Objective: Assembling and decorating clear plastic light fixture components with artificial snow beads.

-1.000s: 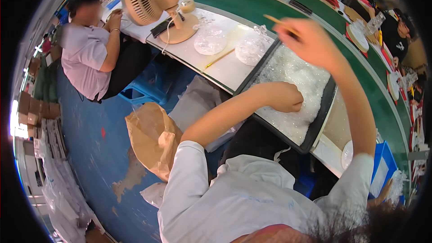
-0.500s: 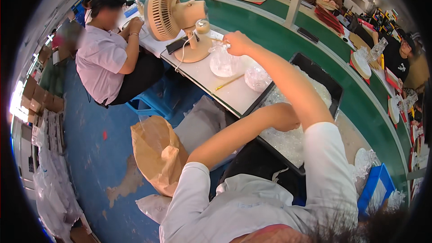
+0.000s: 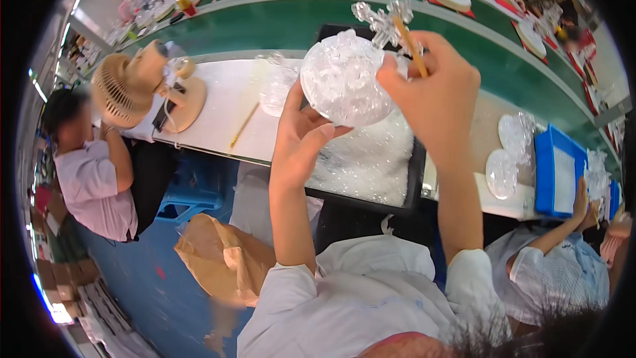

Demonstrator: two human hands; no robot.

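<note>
My left hand [image 3: 298, 139] grips the lower left edge of a clear, bumpy round disc [image 3: 348, 79], fingers behind it and thumb in front. A clear snowflake-shaped ornament [image 3: 384, 23] rises from the disc's upper right. Pinched in my right hand [image 3: 437, 83] is a slim tan wooden stick [image 3: 411, 46], held slanting against the ornament; its tip is hard to make out, and I cannot tell whether these fingers also touch the disc. Below both hands lies a black tray [image 3: 416, 179] of glittering clear granules [image 3: 364, 166].
Left on the white table [image 3: 218, 86] are a beige fan [image 3: 136, 83], a thin yellowish stick [image 3: 245, 124] and a clear piece [image 3: 277, 86]. To the right, clear discs [image 3: 501, 174] lie near a blue bin [image 3: 560, 172]. People sit on both sides; a brown paper bag [image 3: 225, 258] stands below.
My view has turned right. My right hand, with the stick, has come back from the table's left part to the disc. My left hand has risen from the tray and now holds the disc.
</note>
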